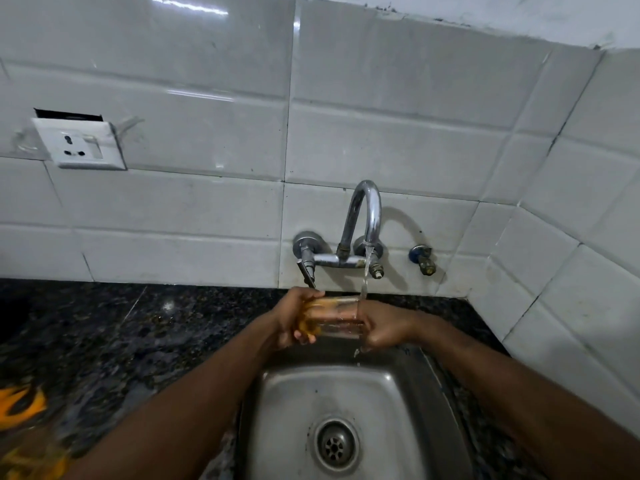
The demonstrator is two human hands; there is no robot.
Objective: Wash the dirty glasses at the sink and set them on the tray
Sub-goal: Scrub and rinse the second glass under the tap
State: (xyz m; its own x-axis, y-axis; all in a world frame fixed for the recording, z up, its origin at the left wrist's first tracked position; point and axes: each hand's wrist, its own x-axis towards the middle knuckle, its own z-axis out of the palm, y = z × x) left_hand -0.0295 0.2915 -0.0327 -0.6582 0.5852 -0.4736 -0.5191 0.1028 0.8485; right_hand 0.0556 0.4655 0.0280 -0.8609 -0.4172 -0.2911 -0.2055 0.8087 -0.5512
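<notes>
Head view: a clear, smooth glass (341, 317) lies on its side, long axis running left to right, level between both hands above the steel sink (277, 410). The left hand (294, 317) curls round its orange-tinted left end. The right hand (384, 329) grips the right end, where a thin stream (363, 282) from the curved chrome tap (363, 216) lands. A dark speckled stone tabletop (104, 323) surrounds the sink.
</notes>
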